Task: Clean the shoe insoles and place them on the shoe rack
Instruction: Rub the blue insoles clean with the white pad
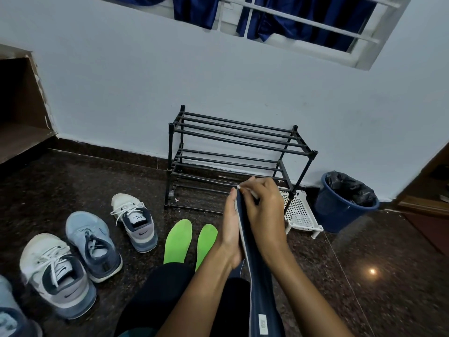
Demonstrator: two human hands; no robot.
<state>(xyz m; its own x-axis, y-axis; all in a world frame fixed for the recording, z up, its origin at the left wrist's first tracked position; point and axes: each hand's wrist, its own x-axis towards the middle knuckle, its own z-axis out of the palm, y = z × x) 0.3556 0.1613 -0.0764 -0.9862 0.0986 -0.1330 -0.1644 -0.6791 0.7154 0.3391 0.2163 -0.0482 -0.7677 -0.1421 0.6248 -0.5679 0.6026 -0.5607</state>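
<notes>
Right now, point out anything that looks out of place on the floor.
The light blue shoe sits between the far white shoe and the near white shoe, splitting that pair. Nothing looks spilled.

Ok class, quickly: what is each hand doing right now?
Left hand: open, flat against the navy insole.
Right hand: pinches a small white item.

Dark speckled floor [364, 276] carries 4 sneakers [93, 244] at left, 2 green insoles [178, 240] near centre, a black shoe rack [233, 152] far, a white plastic stand [301, 212] and a blue bin [337, 207] at right.
</notes>
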